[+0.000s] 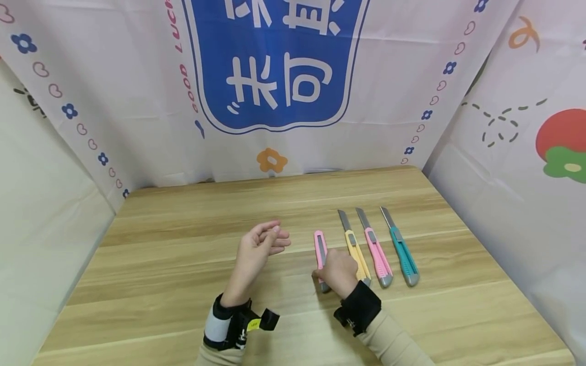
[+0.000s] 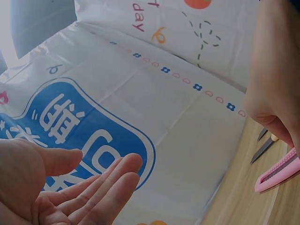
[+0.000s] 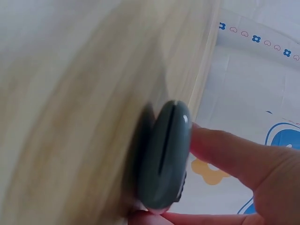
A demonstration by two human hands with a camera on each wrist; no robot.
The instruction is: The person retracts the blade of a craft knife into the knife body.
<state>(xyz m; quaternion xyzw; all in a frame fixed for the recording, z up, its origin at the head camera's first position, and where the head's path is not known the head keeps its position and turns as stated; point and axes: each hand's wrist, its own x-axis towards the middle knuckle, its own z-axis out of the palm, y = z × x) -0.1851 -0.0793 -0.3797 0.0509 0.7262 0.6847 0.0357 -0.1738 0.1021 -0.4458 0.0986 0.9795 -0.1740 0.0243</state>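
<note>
My right hand (image 1: 339, 272) pinches a pink utility knife (image 1: 319, 241) near its grey end, between thumb and fingers. No blade sticks out of this knife's front end. In the right wrist view its grey end cap (image 3: 165, 154) is close to the tabletop; whether it touches cannot be told. To its right lie a yellow utility knife (image 1: 359, 256), partly behind my right hand, a second pink one (image 1: 377, 255) and a teal one (image 1: 404, 258), each with its blade out. Over the table at the left, my left hand (image 1: 260, 246) holds nothing, its fingers loosely extended.
The knives lie on a wood-grain table (image 1: 183, 244). Printed white cloth (image 1: 137, 101) hangs along its back edge, and cloth also stands at both sides. A black strap (image 1: 361, 307) wraps each wrist.
</note>
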